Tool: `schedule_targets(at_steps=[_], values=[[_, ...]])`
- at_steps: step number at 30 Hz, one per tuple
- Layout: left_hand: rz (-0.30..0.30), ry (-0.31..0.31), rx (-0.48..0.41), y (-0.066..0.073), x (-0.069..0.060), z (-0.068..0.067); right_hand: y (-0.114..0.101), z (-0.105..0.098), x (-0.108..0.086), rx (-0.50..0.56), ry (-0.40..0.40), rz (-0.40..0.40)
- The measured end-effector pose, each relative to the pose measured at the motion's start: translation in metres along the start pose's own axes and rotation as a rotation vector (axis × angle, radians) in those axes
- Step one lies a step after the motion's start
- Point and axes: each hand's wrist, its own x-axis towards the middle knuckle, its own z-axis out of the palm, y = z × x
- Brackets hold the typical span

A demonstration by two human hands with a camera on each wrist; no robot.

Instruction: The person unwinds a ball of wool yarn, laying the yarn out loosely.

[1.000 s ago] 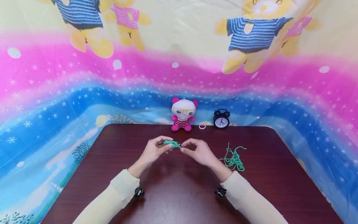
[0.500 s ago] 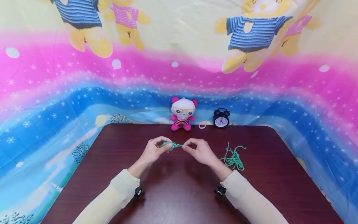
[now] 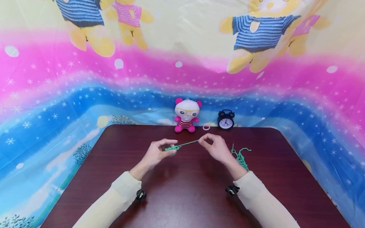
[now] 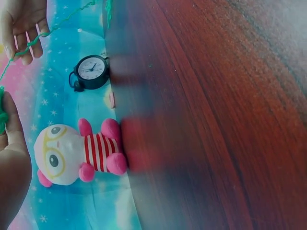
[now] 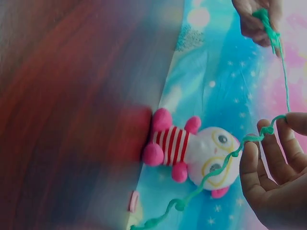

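Observation:
A small bundle of green yarn [image 3: 172, 148] is pinched between the thumb and fingers of my left hand [image 3: 156, 154]. From it a strand runs taut, up and to the right, to my right hand [image 3: 214, 148], whose thumb and forefinger pinch it. Past that pinch the yarn strand [image 5: 211, 179] hangs on, kinked and knotted, as the right wrist view shows. A loose tangle of green yarn [image 3: 241, 159] lies on the table, partly hidden behind my right wrist. In the left wrist view only part of the left hand [image 4: 14, 158] shows.
On the dark red-brown table [image 3: 182, 196], a pink and white panda plush [image 3: 186, 115] sits at the back edge. To its right are a small pink ring [image 3: 206, 127] and a black alarm clock [image 3: 226, 120]. A printed cloth [image 3: 182, 76] hangs behind and around the table.
My right hand has moved right and slightly up, drawing a longer strand out of the bundle. My left hand has stayed nearly still. The right forearm now covers more of the tangle.

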Motion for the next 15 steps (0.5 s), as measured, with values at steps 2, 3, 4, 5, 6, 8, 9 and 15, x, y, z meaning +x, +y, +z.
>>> schedule_targets(at_steps=[2,3,4,5,6,8,9,15], values=[[-0.001,-0.013,0.008,0.0,0.0,-0.001,0.0,-0.006,0.001,0.022,0.014,0.008],[-0.002,-0.018,0.008,0.0,0.0,-0.002,0.0,-0.009,0.001,0.032,0.02,0.015],[-0.004,-0.022,0.01,0.0,-0.001,-0.002,0.0,-0.012,0.001,0.04,0.027,0.023],[-0.003,-0.028,0.007,0.0,-0.001,-0.003,0.001,-0.014,0.0,0.047,0.032,0.032],[-0.001,-0.032,0.003,0.0,-0.001,-0.003,0.002,-0.017,0.0,0.052,0.04,0.037],[0.001,-0.038,-0.002,-0.001,-0.002,-0.004,0.003,-0.022,0.0,0.053,0.057,0.041],[0.004,-0.04,0.001,-0.001,-0.002,-0.004,0.005,-0.024,0.0,0.047,0.067,0.043],[0.014,0.008,-0.008,0.0,-0.003,-0.005,0.013,-0.037,0.0,-0.003,0.115,0.067]])
